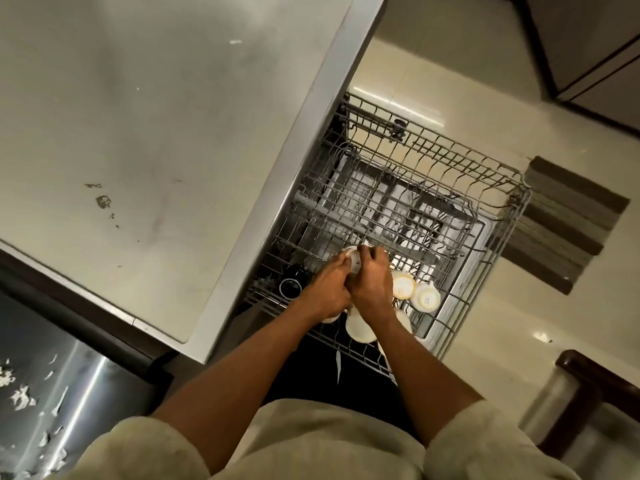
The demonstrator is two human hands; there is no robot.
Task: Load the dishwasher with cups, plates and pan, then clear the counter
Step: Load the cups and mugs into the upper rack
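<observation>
Overhead view of a pale counter (138, 133), stained near its left side, beside the pulled-out upper rack (433, 188) of a dishwasher; most of the wire rack is bare. A striped mat (561, 223) lies on the tiled floor (433, 64) beyond the rack, and a dark wooden chair (595, 403) stands at lower right. At the rack's near corner sit white cups (403, 285), bases up, just beside one another; two dark cups (292, 278) stand near the counter edge. Both forearms reach from cream sleeves (145, 452) into the rack. The left hand (329, 285) and right hand (372, 282), close together, curl their fingers around one white cup (353, 259), held tilted above the rack wires beside the others.
</observation>
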